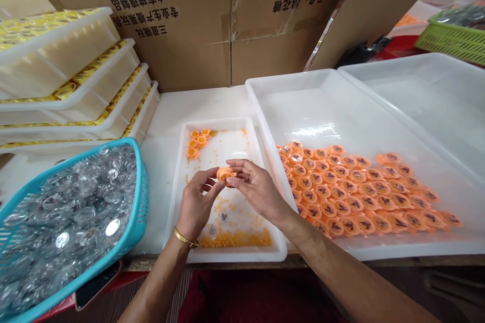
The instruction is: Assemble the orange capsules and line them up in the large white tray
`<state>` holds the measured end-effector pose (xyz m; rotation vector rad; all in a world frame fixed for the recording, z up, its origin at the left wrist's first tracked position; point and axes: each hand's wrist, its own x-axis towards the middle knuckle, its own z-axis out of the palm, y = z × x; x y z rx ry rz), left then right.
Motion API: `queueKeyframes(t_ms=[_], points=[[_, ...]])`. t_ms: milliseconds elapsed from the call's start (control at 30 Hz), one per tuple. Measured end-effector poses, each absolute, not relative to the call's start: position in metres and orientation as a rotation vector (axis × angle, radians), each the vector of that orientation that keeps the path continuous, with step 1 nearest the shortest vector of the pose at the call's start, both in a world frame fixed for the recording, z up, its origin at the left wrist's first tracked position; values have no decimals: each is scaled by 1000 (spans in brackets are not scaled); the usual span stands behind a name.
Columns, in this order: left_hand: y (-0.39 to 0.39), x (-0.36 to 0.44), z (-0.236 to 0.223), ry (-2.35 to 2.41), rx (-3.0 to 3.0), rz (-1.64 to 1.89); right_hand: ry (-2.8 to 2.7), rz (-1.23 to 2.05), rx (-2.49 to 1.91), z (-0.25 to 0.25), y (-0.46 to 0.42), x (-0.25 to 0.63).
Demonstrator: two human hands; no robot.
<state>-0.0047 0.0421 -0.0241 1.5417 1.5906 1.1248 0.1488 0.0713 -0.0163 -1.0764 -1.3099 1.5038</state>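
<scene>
Over the small white tray (177, 186), my left hand (199, 197) and my right hand (257, 189) meet at a small orange plastic cup (225, 172). Fingers and thumbs of both hands pinch it from either side. Several orange cups (192, 143) filled with yellow-orange bits stand in the tray's far left corner. Loose orange bits (238, 238) are heaped along its near edge, with more scattered over the bottom. Two clear lids with dark prints (224, 217) lie among them. A gold bracelet circles my left wrist.
A blue basket (141, 197) of clear round lids (85, 214) stands at left, below stacked white trays (113, 81) of yellow pieces. At right, a large white bin (295, 92) holds rows of lidded orange cups (343, 207). Cardboard (197, 50) walls the back.
</scene>
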Motion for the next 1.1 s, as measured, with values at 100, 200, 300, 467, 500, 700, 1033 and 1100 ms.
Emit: queueKeyframes(t_ms=[100, 200, 300, 467, 500, 700, 1033, 1100], points=[[41, -4, -24, 1519, 1457, 1095, -1374, 1469, -1123, -15, 71, 150], [39, -3, -20, 1509, 1555, 1104, -1368, 1470, -1109, -14, 71, 150], [37, -1, -17, 1547, 1665, 1126, -1338, 1475, -1082, -13, 70, 149], [39, 2, -21, 1486, 1503, 1206, -1373, 1404, -1023, -17, 66, 147], [39, 2, -20, 1446, 1443, 1214, -1378, 1386, -1011, -17, 66, 147], [33, -5, 5, 1618, 1809, 1275, -1405, 1448, -1009, -10, 66, 147], [32, -8, 6, 1623, 1993, 1173, -1475, 1414, -952, -13, 65, 147], [30, -6, 5, 1615, 1958, 1204, -1489, 1360, -939, -13, 66, 148]])
